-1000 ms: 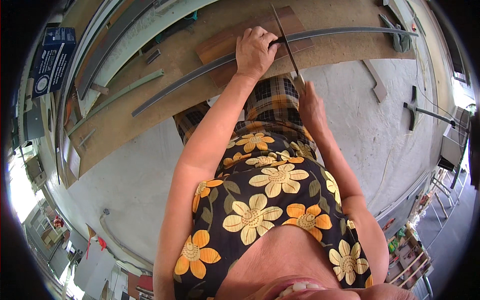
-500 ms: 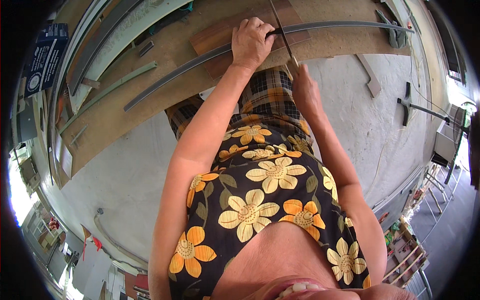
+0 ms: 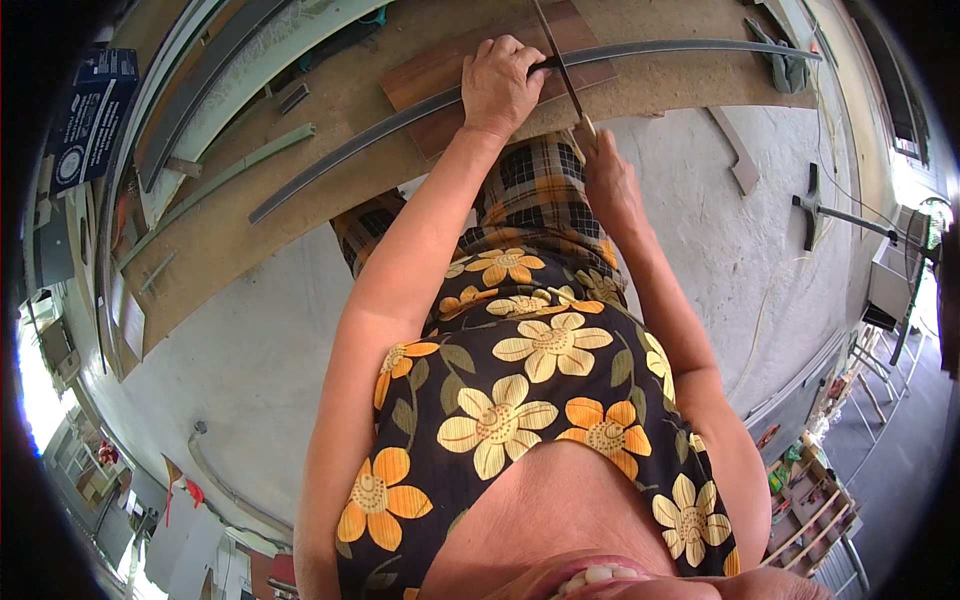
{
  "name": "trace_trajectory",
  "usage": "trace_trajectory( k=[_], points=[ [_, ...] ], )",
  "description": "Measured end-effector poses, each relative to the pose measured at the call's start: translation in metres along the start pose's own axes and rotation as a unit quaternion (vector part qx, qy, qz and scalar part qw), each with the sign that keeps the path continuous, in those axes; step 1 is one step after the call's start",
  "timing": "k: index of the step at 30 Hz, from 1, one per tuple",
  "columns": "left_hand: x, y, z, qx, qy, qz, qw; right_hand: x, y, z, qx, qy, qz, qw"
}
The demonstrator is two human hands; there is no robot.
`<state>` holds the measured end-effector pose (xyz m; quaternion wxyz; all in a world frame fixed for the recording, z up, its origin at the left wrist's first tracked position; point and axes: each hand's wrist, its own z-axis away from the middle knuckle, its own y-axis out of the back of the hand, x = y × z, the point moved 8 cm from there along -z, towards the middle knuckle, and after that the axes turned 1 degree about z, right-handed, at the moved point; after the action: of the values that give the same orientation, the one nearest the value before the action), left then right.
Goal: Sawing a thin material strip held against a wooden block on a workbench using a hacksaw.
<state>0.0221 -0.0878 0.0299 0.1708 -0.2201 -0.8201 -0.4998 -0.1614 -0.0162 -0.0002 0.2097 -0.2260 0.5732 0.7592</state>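
The fingers (image 3: 508,47) of my left hand (image 3: 497,90) are curled over a long, slim, dark grey strip (image 3: 670,47) at the upper centre of the frame, pressing it down, I judge, so it cannot slide or twist. From my remote seat I see my right hand (image 3: 611,180) closed around the pale handle of a thin-bladed saw (image 3: 556,50). Its blade crosses the strip just right of the left thumb, probably because the strip is steadiest close to the hold. Beneath lies a flat reddish-brown wooden board (image 3: 425,82), which likely backs the strip and spares the brown tabletop (image 3: 330,140). The strip runs from left of centre to the upper right of the frame, where its end reaches a crumpled grey cloth glove (image 3: 790,72). A pale green narrow strip (image 3: 225,192) lies at the upper left, apart from both hands.
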Motion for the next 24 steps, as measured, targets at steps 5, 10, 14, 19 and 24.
trace_trajectory(
  k=[5, 10, 14, 19, 24],
  points=[
    [0.022, 0.001, -0.012, 0.031, -0.047, 0.046, 0.997, 0.007, -0.015, -0.029, 0.218, 0.337, 0.245, 0.883],
    [0.004, 0.014, 0.009, 0.010, -0.006, 0.003, 1.000, -0.021, -0.002, -0.011, 0.072, 0.099, -0.006, 0.992],
    [0.010, 0.010, 0.008, -0.001, -0.005, 0.004, 1.000, 0.012, -0.005, 0.035, 0.020, 0.003, -0.021, 1.000],
    [0.008, 0.006, 0.006, -0.017, 0.006, 0.011, 1.000, 0.019, -0.004, 0.032, 0.018, -0.006, -0.024, 1.000],
    [0.007, 0.006, 0.002, -0.014, 0.004, -0.002, 1.000, 0.001, 0.004, 0.007, 0.034, 0.071, -0.017, 0.997]
  ],
)
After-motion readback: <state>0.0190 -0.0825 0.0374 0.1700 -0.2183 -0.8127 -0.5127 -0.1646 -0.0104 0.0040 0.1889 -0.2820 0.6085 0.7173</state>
